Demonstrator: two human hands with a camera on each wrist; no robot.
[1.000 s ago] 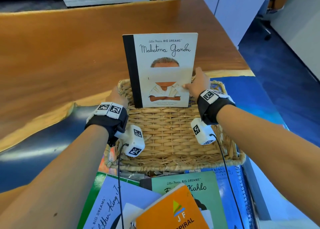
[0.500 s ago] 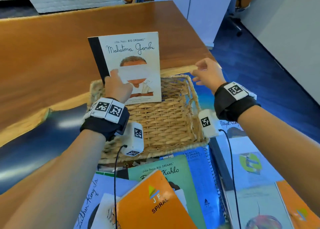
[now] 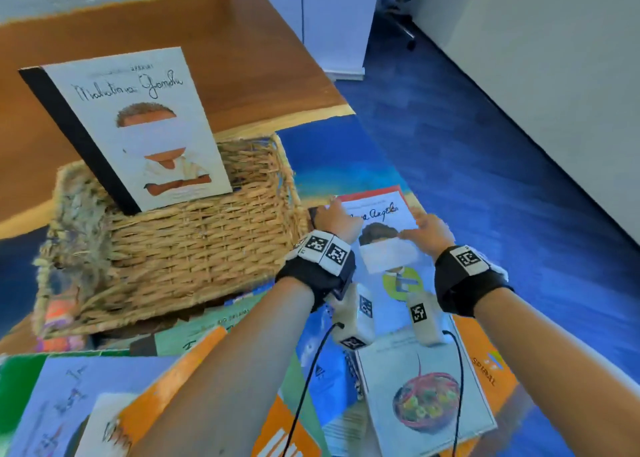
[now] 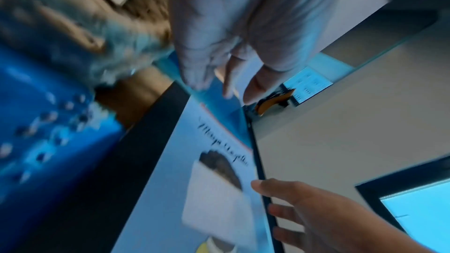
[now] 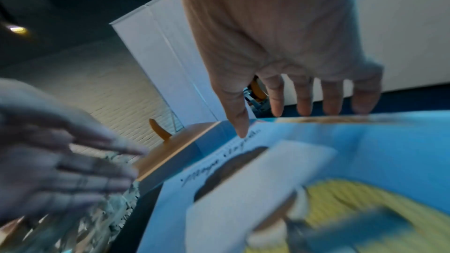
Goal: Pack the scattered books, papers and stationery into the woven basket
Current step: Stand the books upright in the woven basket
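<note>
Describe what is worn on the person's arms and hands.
Both hands, left and right, are bare, with no sleeves. Each wrist has a black strap topped by white blocks with square black markers. A white camera pod with a black cable hangs under each.

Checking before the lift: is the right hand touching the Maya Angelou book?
Touching. In the right wrist view, the right hand has its thumb tip down on the Maya Angelou book cover.

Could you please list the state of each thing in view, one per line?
Gandhi book: propped tilted in basket.
Woven basket: upright, open.
Angelou book: flat beside basket, hands at its edges.
Left hand: open, at book's left edge.
Right hand: open, thumb on cover.
</note>
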